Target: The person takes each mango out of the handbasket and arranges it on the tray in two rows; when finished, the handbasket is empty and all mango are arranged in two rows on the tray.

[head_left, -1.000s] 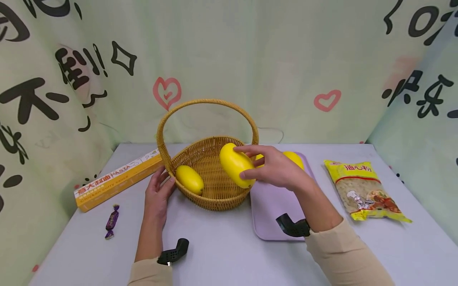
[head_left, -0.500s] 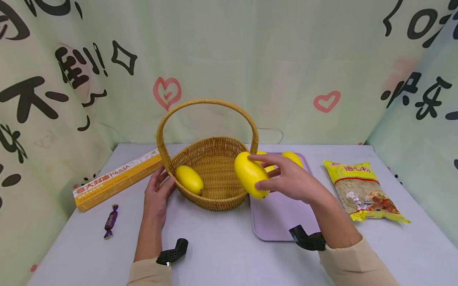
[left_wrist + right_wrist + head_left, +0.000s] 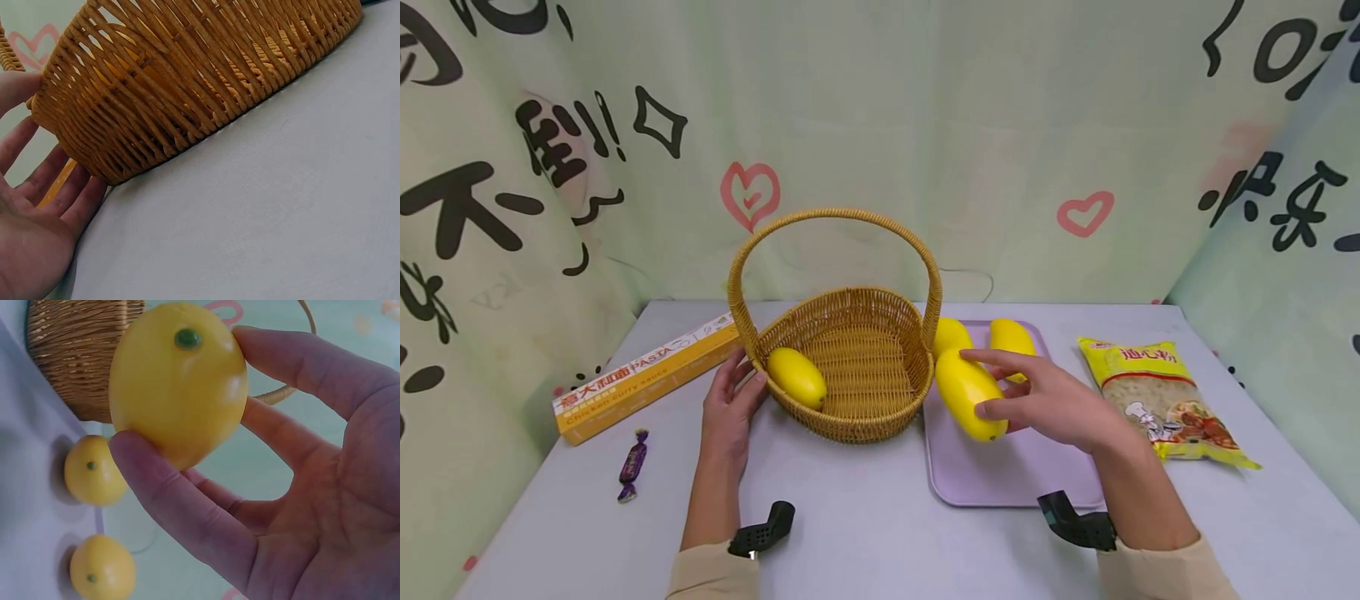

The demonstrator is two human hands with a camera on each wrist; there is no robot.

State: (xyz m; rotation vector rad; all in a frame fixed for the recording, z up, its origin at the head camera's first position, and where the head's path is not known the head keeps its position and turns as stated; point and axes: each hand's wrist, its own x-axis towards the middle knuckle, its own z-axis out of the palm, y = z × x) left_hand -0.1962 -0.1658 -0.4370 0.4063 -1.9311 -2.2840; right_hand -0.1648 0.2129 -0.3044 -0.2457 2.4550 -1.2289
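A yellow mango [image 3: 968, 396] is pinched between the thumb and fingers of my right hand [image 3: 1056, 404], over the purple tray [image 3: 977, 483]. Its green stem spot faces the camera in the right wrist view. Behind it on the tray lie two more mangoes, one [image 3: 952, 335] beside the basket and one [image 3: 1011, 337] further right. My left hand [image 3: 727, 421] touches the left side of the wicker basket [image 3: 850, 431], its fingers extended along the outer wall and the thumb at the rim, as the left wrist view shows. Inside the basket, at the left, rests another mango [image 3: 796, 377].
The basket's tall handle [image 3: 835, 213] arches above it. A long orange pasta box [image 3: 647, 379] lies at the left behind my left hand, with a purple wrapped candy [image 3: 633, 467] in front of it. A yellow plastic food bag [image 3: 1168, 404] lies right of the tray.
My right hand has carried the mango from over the basket's right side rightward and lower, over the tray. The left hand and the basket have stayed in place.
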